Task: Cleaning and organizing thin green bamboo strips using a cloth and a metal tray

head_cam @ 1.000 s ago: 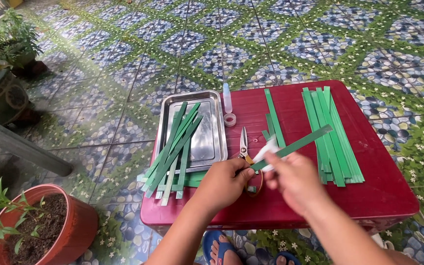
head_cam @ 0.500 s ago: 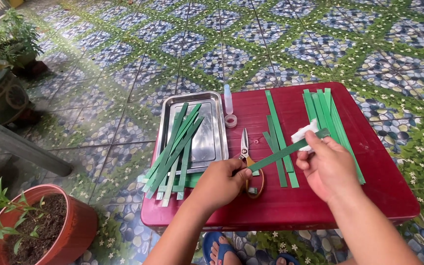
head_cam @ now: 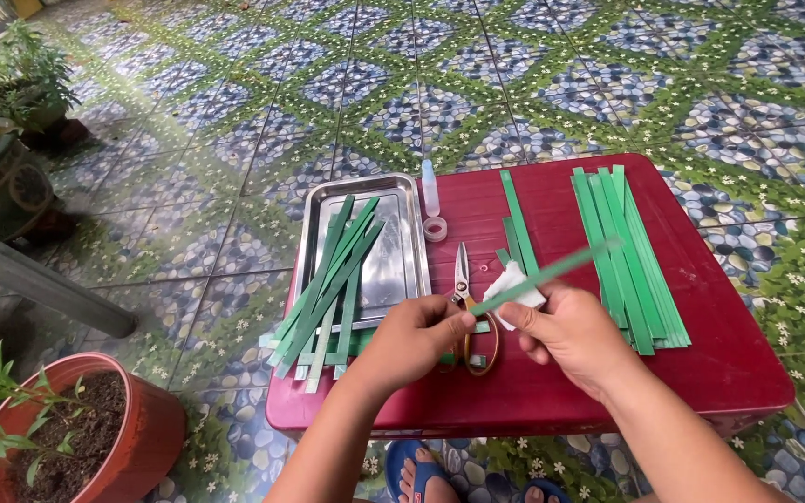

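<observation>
our left hand (head_cam: 414,337) pinches near end of green strip (head_cam: 552,270) above red table's (head_cam: 747,373) front edge; our right hand (head_cam: 570,331) closed round strip with white cloth (head_cam: 515,281). scissors (head_cam: 466,298) beside metal tray (head_cam: 393,270).

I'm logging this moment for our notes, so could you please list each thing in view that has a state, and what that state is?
Left hand: pinching the near end of the green strip.
Right hand: holding a white cloth against the strip.
Green strip: lifted, slanting up to the right.
White cloth: crumpled around the strip.
Scissors: closed, flat on the red table.
Metal tray: holding strips that overhang it.
Small bottle: uncapped, cap beside it.
</observation>
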